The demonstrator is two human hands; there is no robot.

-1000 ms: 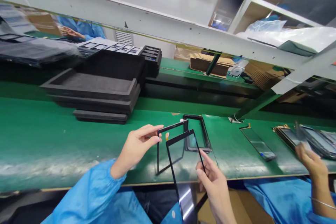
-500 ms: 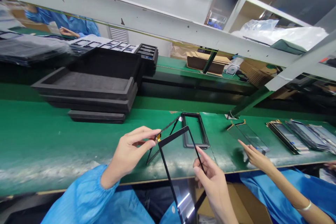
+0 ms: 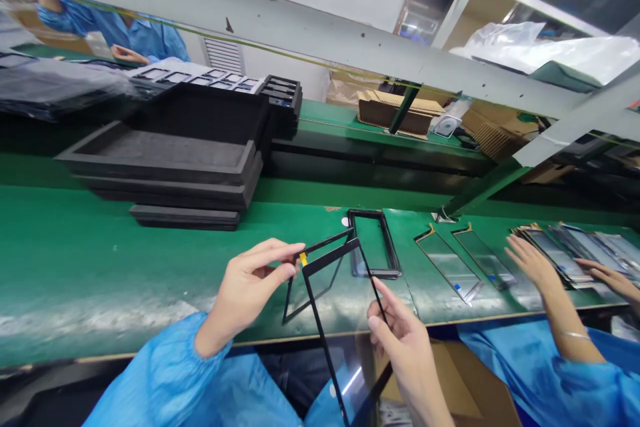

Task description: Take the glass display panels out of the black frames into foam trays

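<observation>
My left hand (image 3: 253, 280) pinches the top corner of a thin black-framed glass panel (image 3: 313, 280) at a small yellow tab (image 3: 303, 258), holding it tilted above the green belt. In front of it stands a second black-framed glass panel (image 3: 340, 333), and my right hand (image 3: 407, 353) grips this one along its right edge, fingers closed on it. The two panels overlap, the right one nearer to me. A black rectangular frame (image 3: 373, 243) lies flat on the belt just behind them.
A green conveyor belt (image 3: 100, 260) runs across. Stacked black foam trays (image 3: 165, 173) sit at the back left. To the right, a co-worker's hands (image 3: 537, 267) rest beside two glass strips (image 3: 450, 267) and a fanned stack of panels (image 3: 575, 250). A cardboard box (image 3: 470, 393) is below.
My left hand has tipped its panel more upright and closer to the right one. The co-worker has laid a second glass strip on the belt and moved their hands right, toward the stack.
</observation>
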